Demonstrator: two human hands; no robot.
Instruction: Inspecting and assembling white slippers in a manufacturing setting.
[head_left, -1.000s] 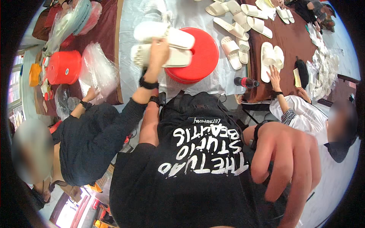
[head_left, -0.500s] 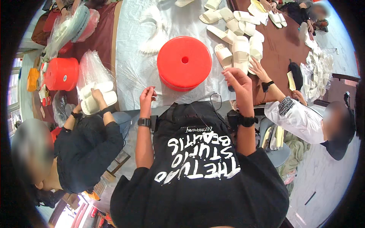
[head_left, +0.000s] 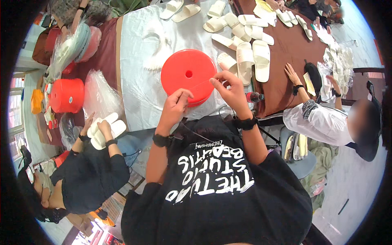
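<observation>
A round red plastic stool (head_left: 171, 71) with a hole in its top stands in front of me on the sheeted table. Over its near edge, my left hand (head_left: 176, 107) is closed in a pinch. My right hand (head_left: 230, 90) pinches too, at the stool's right rim. Between the fingertips of both hands runs a thin, pale strand (head_left: 201, 85), hard to see against the red. Beyond the stool lies a loose bundle of fine white strands (head_left: 157, 57), with more strands spread on the sheet left of the stool.
Several cream slippers (head_left: 245, 61) lie at the right and far side. A bottle (head_left: 255, 97) stands beside my right wrist. At left, a co-worker holds white slippers (head_left: 107, 128) near another red stool (head_left: 67, 96). A co-worker's hand (head_left: 292, 74) rests on the brown cover at right.
My hands have come together over the stool's near edge, a strand now showing between them. The co-worker at right has moved a hand from the slippers onto the brown cover.
</observation>
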